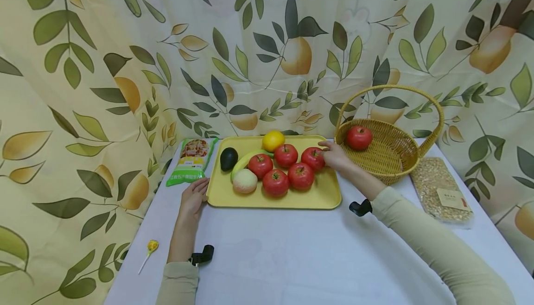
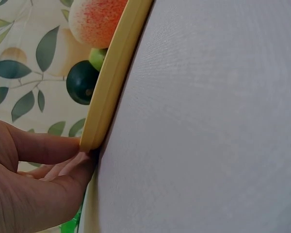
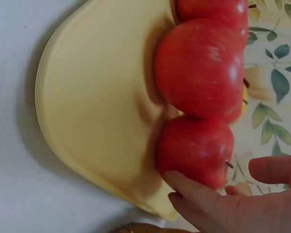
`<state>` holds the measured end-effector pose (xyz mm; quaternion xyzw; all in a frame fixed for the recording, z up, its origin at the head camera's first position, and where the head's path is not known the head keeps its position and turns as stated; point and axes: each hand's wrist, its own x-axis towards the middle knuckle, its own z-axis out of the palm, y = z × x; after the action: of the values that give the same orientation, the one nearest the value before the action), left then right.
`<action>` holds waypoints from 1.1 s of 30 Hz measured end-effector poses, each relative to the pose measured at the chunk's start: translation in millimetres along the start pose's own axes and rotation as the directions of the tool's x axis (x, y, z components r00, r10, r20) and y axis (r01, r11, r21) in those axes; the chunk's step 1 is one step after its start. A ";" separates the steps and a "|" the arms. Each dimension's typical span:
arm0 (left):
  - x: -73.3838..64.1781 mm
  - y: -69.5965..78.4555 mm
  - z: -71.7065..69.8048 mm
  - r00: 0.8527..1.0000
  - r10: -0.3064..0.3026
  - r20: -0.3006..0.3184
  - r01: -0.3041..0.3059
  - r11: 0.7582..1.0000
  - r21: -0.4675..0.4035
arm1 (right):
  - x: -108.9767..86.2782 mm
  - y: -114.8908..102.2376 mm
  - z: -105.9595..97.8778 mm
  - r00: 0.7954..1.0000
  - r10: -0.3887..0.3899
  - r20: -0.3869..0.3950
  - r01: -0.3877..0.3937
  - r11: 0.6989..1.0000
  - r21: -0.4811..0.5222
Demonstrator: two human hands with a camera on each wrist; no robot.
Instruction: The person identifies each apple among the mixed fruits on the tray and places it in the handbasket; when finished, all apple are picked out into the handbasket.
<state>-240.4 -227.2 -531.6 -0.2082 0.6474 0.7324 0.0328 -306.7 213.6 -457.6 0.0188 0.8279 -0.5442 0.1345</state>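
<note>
My left hand (image 1: 193,198) is at the near left corner of the yellow tray (image 1: 273,202). In the left wrist view its thumb and fingers pinch the tray's rim (image 2: 106,102). My right hand (image 1: 335,156) reaches over the tray's right side, its fingertips touching the rightmost red apple (image 3: 196,150); the thumb stands apart from the fruit. Several other red apples (image 1: 301,176) sit close by on the tray, along with a pale peach (image 1: 244,181), a banana (image 1: 246,159), a dark avocado (image 1: 229,159) and a yellow lemon (image 1: 273,141).
A woven basket (image 1: 388,149) with a tall handle stands right of the tray, holding one red apple (image 1: 359,137). Beyond my right forearm lies a bag of grains (image 1: 441,189). A green food packet (image 1: 193,160) is left of the tray, and a lollipop (image 1: 151,247) lies near the left edge.
</note>
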 end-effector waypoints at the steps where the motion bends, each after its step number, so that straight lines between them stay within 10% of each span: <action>1: 0.1 0.1 0.1 1.000 0.000 -0.002 0.000 1.000 0.000 | 2.1 1.5 1.1 1.000 0.002 -0.006 -0.002 1.000 0.005; 33: -0.7 -0.2 -0.4 1.000 0.010 -0.003 -0.010 1.000 -0.004 | 5.1 8.9 28.9 0.958 0.092 -0.270 -0.043 0.982 0.182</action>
<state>-239.6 -227.4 -531.6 -0.2060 0.6469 0.7337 0.0277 -304.2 190.4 -477.5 0.1348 0.7865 -0.6017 0.0334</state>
